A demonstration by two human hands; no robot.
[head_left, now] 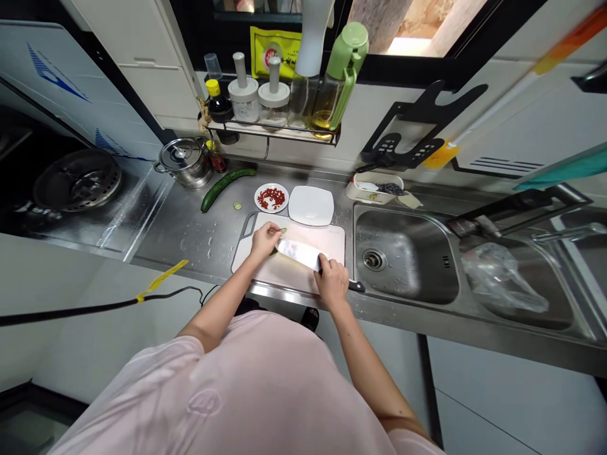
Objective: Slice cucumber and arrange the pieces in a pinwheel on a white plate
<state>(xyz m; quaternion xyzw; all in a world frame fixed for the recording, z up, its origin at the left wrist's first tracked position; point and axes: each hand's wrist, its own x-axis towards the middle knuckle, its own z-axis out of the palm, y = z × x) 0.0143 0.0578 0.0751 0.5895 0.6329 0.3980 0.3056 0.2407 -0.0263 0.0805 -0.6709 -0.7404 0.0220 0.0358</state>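
My right hand (332,278) is closed round the handle end of a kitchen knife (300,253), its black butt sticking out to the right. The broad, shiny blade lies low over a pale cutting board (265,221), its tip close to my left hand (266,239). The fingers of that hand are closed on a small green piece, apparently cucumber (283,230), mostly hidden by them. Behind the board are a white plate of chopped red bits (272,198) and a bare white square plate (310,205). A long green cucumber (225,188) lies further left, near a cut end piece (237,206).
To the right is a steel sink (403,253), with a clear plastic bag (502,278) at the second basin. A lidded pot (184,161) stands back left; a frying pan (78,180) sits on the stove. Bottles and jars fill a wall rack (279,129). A caddy (377,188) stands behind the sink.
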